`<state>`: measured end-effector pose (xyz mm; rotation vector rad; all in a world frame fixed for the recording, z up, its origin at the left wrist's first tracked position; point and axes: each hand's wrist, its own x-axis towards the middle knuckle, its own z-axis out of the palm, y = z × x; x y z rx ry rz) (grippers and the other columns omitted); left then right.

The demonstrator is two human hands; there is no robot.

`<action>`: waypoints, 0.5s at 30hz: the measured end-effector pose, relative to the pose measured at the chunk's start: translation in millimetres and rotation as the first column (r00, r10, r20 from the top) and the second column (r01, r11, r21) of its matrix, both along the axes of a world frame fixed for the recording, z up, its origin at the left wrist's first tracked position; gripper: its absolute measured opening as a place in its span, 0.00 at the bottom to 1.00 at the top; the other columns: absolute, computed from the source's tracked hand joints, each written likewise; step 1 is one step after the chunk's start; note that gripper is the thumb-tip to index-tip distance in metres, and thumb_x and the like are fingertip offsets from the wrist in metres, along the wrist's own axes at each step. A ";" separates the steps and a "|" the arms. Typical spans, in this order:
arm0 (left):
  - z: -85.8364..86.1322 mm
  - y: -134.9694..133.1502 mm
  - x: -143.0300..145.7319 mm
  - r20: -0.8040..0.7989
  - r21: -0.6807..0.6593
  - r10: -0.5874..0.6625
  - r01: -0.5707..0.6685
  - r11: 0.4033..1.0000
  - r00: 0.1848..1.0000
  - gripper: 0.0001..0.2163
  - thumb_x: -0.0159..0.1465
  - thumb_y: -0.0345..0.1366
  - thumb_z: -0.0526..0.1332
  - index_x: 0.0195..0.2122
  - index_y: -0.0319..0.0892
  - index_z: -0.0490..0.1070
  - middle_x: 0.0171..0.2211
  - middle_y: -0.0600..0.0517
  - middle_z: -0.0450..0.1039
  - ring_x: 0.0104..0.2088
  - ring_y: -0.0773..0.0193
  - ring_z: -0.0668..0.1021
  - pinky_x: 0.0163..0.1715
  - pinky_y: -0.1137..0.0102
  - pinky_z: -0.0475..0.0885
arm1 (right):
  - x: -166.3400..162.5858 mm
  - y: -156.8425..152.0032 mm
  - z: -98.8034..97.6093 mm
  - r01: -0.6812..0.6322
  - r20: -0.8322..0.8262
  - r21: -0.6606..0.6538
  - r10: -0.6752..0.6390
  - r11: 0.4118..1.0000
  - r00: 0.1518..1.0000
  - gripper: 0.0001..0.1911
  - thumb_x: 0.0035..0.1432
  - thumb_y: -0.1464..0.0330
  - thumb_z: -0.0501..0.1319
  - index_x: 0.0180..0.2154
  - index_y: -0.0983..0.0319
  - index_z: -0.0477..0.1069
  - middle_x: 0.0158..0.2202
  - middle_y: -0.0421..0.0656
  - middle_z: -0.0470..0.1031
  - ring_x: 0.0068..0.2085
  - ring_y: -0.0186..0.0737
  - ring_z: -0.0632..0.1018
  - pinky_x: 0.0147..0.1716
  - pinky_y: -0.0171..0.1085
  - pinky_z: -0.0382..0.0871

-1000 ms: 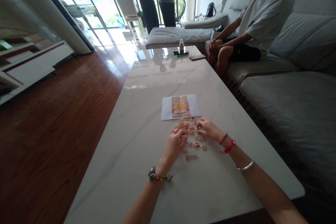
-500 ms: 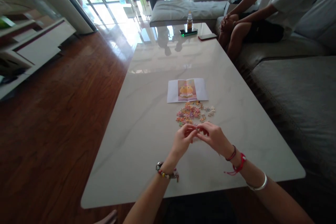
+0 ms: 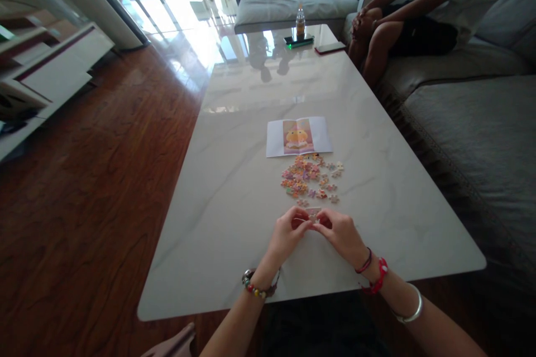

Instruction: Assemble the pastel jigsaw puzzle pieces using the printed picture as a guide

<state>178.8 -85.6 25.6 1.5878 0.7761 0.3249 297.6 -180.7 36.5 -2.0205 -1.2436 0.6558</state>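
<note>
My left hand [image 3: 288,232] and my right hand [image 3: 338,232] meet close together over the near part of the table, fingers curled and thumbs almost touching. Between their fingertips is a small group of pale pink puzzle pieces [image 3: 313,213], gripped from both sides; how many are joined I cannot tell. Just beyond the hands lies a loose heap of puzzle pieces [image 3: 302,172] in orange, pink, purple and white. Behind the heap, a creased paper sheet [image 3: 320,135] lies flat, printed with a yellow cartoon figure.
All this lies on a glossy white marble table [image 3: 226,178]. At its far end are a bottle [image 3: 300,21], a dark device with a green light [image 3: 298,40] and a tablet-like slab [image 3: 330,48]. A person [image 3: 419,28] sits on the grey sofa [image 3: 473,117] at the right.
Both hands have lowered slightly toward me, exposing more loose pieces and the pale pieces between the fingers. The view has tilted down a little.
</note>
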 end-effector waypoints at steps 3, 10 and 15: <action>0.6 -2.0 -0.4 -0.022 0.035 0.056 -0.055 0.998 0.998 0.04 0.52 0.33 0.58 0.27 0.40 0.63 0.23 0.55 0.70 0.24 0.70 0.73 0.23 0.76 0.68 | -1.3 1.5 0.0 -0.006 0.032 -0.007 0.006 1.000 0.999 0.06 0.49 0.65 0.59 0.27 0.61 0.65 0.22 0.39 0.71 0.25 0.35 0.72 0.26 0.32 0.62; 9.8 -4.9 -8.0 -0.196 0.342 0.046 0.024 0.939 0.979 0.03 0.54 0.31 0.56 0.30 0.42 0.65 0.28 0.54 0.71 0.27 0.69 0.73 0.29 0.74 0.68 | 1.3 1.8 -2.0 -0.139 0.153 -0.035 0.143 0.990 0.978 0.06 0.52 0.66 0.57 0.30 0.62 0.67 0.25 0.41 0.72 0.27 0.36 0.72 0.27 0.34 0.63; 10.3 -4.7 -10.4 -0.243 0.445 0.038 0.076 0.892 0.969 0.04 0.56 0.31 0.54 0.32 0.42 0.65 0.31 0.54 0.69 0.26 0.71 0.72 0.31 0.73 0.67 | 4.6 3.3 -4.1 -0.230 0.228 0.012 0.221 0.973 0.948 0.06 0.52 0.70 0.57 0.34 0.63 0.68 0.31 0.43 0.73 0.32 0.37 0.73 0.32 0.35 0.65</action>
